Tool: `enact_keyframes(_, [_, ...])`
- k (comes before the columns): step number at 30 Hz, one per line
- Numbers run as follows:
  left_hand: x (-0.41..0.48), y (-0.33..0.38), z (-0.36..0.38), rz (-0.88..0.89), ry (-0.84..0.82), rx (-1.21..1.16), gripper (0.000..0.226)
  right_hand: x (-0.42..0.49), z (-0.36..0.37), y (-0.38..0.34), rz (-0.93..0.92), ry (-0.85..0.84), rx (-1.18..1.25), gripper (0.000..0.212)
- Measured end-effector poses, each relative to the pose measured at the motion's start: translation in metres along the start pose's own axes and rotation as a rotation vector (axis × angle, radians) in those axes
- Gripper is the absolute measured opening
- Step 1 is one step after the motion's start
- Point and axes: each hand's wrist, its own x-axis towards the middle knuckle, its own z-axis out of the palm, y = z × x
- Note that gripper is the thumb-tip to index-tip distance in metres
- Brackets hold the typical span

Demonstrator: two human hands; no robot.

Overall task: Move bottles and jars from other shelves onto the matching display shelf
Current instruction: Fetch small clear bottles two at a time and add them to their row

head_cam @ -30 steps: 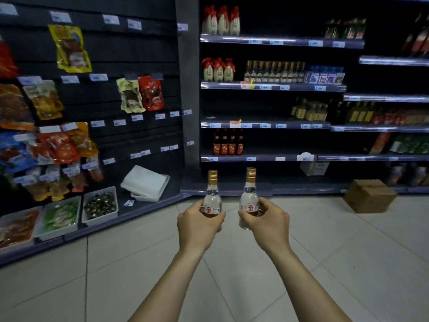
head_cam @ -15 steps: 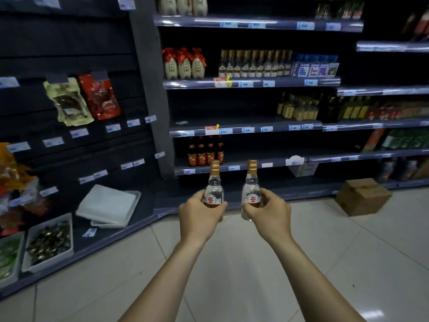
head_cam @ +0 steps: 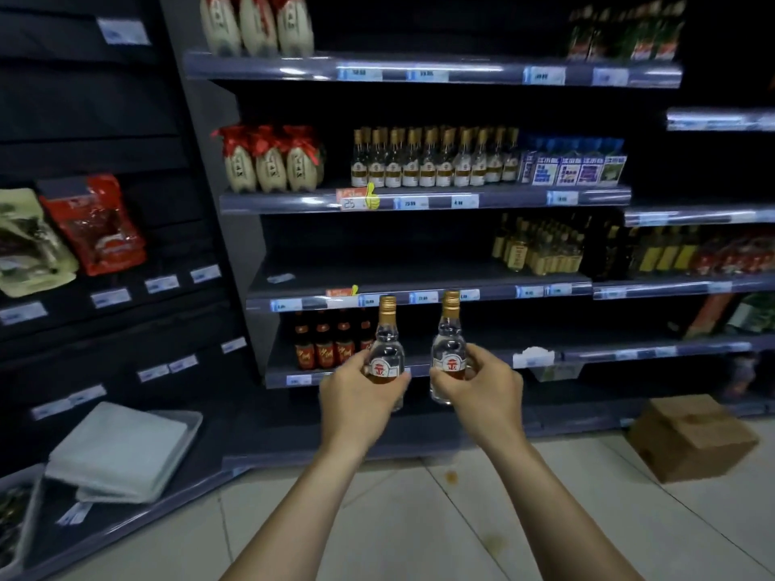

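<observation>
My left hand [head_cam: 360, 398] grips a small clear bottle [head_cam: 386, 350] with a gold cap and a red-and-white label, held upright. My right hand [head_cam: 482, 387] grips a second bottle of the same kind [head_cam: 449, 345], also upright, a little to the right. Both are held in front of the dark shelving unit, level with its lower shelves. On the second shelf from the top [head_cam: 423, 200] stands a row of similar gold-capped clear bottles [head_cam: 432, 161]. The shelf below it [head_cam: 377, 295] is bare on its left part.
Red-topped ceramic jars [head_cam: 268, 161] and blue cartons [head_cam: 574, 165] flank the bottle row. Dark bottles [head_cam: 327, 341] stand on the low shelf behind my left hand. A cardboard box [head_cam: 692, 438] sits on the floor at right. White trays [head_cam: 121, 454] lie on the left ledge.
The view has come closer to the shelving unit and the shelves now loom larger. Both hands still hold their bottles upright, side by side, carried forward toward the shelves.
</observation>
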Motion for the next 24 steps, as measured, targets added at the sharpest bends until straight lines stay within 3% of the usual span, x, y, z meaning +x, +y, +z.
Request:
enact_keyframes(11, [0.158, 0.004, 0.123, 0.026, 0.065, 0.174, 0.031, 0.193, 0.003, 0.063, -0.055, -0.031, 0.019, 0.032])
enact_keyframes(24, [0.382, 0.053, 0.275, 0.140, 0.073, 0.028, 0.025, 0.451, 0.010, 0.101, -0.145, 0.015, 0.042, 0.037])
